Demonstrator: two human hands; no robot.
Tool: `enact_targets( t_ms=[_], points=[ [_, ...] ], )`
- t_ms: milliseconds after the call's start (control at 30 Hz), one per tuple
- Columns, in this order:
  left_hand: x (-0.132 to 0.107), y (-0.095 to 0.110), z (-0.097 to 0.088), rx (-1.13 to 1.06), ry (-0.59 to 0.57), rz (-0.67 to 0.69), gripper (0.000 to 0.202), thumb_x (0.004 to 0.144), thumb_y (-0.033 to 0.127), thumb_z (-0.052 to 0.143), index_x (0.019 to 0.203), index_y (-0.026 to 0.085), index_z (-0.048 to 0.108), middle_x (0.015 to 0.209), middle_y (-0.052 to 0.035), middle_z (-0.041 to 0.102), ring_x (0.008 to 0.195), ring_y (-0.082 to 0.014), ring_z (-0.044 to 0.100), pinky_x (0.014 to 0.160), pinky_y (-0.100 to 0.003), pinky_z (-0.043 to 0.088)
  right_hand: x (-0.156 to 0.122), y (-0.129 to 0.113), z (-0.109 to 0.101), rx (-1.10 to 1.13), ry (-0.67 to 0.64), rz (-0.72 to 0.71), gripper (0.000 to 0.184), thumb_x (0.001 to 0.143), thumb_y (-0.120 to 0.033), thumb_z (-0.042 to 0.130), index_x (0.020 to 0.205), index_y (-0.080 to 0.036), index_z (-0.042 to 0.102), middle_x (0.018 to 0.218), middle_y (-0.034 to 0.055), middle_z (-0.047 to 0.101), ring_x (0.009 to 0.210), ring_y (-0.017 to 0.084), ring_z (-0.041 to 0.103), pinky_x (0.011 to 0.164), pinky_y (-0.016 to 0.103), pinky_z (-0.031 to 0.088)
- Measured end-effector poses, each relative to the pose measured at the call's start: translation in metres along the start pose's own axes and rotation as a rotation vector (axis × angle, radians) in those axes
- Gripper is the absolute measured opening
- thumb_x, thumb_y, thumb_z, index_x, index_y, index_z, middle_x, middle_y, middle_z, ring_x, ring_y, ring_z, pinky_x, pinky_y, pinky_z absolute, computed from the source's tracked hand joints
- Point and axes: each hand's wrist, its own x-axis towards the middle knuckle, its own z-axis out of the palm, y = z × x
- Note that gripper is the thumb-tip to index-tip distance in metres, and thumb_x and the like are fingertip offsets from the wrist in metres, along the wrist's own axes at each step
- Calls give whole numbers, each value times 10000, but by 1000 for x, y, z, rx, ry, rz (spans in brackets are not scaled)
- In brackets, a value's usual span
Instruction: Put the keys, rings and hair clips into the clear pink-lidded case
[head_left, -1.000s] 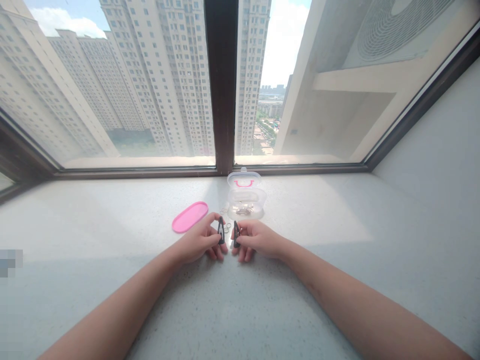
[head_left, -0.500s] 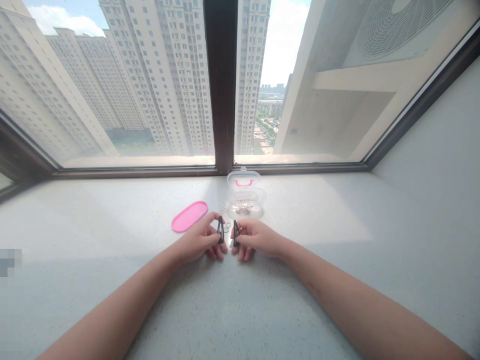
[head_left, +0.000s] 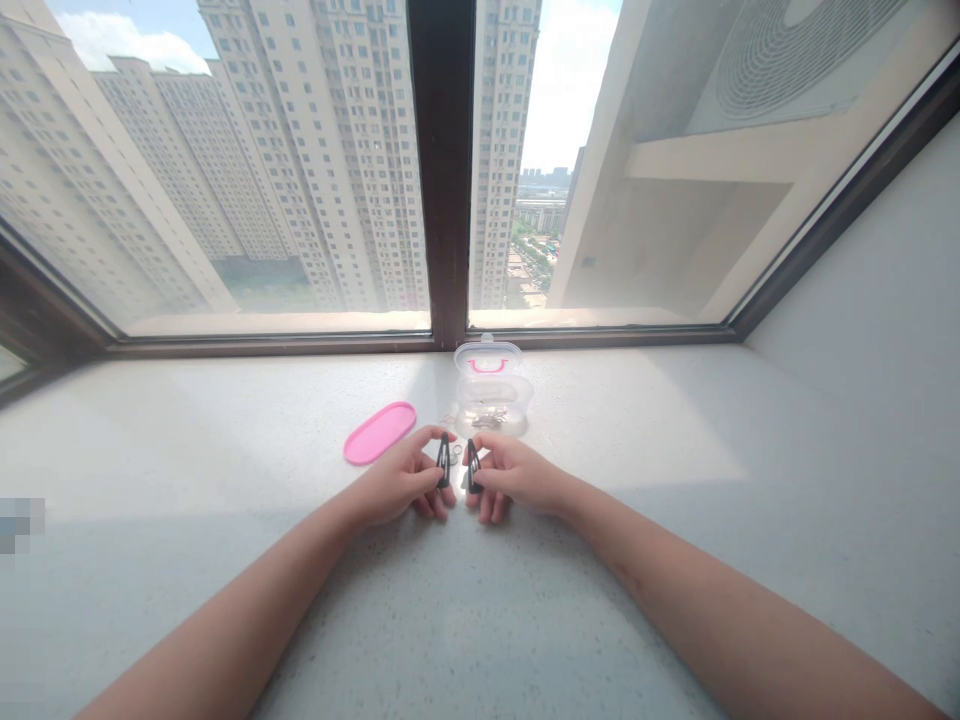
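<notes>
My left hand (head_left: 409,475) is closed on a black snap hair clip (head_left: 444,461), pinched upright between thumb and fingers. Facing it across a small gap, my right hand (head_left: 514,472) pinches a second black hair clip (head_left: 473,467), also upright. The two clips do not touch. Just behind them on the sill lie small metal rings (head_left: 456,452), partly hidden by my fingers. Beyond my right hand stands a clear plastic box (head_left: 517,400) with its lid (head_left: 487,358) raised and a pink handle. Small metallic pieces (head_left: 489,418) lie inside it.
A pink oval tray (head_left: 380,433) rests to the left of the box. Everything sits on a pale speckled windowsill (head_left: 465,620). Behind it rises the window with a dark frame post (head_left: 448,180), and a white wall (head_left: 870,280) bounds the right side.
Both hair clips have turned slightly in my fingers, so their open middles show a little more. The hands, box and tray stay in place.
</notes>
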Motion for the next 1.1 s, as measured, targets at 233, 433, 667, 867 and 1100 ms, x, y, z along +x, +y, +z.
enact_targets(
  t_ms=[233, 433, 667, 867, 1100],
  points=[
    [-1, 0, 0, 23, 15, -7, 527, 850, 298, 528, 1325, 213, 316, 730, -64, 706, 595, -214, 698, 499, -251, 487, -1, -2, 1, 9, 12, 17, 287, 772, -158, 544, 1026, -204, 417, 674, -3, 678, 483, 139, 651, 406, 185, 495],
    [-1, -1, 0, 28, 17, -5, 469, 857, 300, 510, 1279, 207, 330, 735, -68, 706, 591, -213, 698, 490, -242, 478, -1, -3, 2, -5, 22, -2, 276, 792, -172, 537, 1037, -201, 412, 689, 1, 673, 482, 135, 649, 402, 180, 492],
    [-1, -1, 0, 35, 10, -1, 421, 861, 287, 501, 1241, 213, 335, 742, -67, 705, 599, -214, 698, 489, -240, 475, -3, -5, 3, -46, 28, -19, 286, 809, -193, 534, 1057, -209, 394, 719, 1, 676, 445, 122, 625, 383, 180, 484],
    [-1, -1, 0, 30, 0, 2, 377, 851, 282, 512, 1185, 215, 351, 734, -63, 709, 595, -214, 698, 484, -233, 468, -1, -2, 3, -36, 45, -27, 297, 800, -204, 547, 1048, -218, 384, 708, -6, 674, 457, 134, 635, 381, 188, 488],
    [0, -1, 0, 32, -13, -4, 300, 844, 243, 498, 1109, 217, 359, 721, -45, 705, 592, -210, 697, 496, -245, 481, -2, -2, 3, -29, 44, -27, 297, 785, -218, 562, 1026, -221, 388, 689, -15, 670, 461, 146, 643, 369, 194, 486]
  ],
)
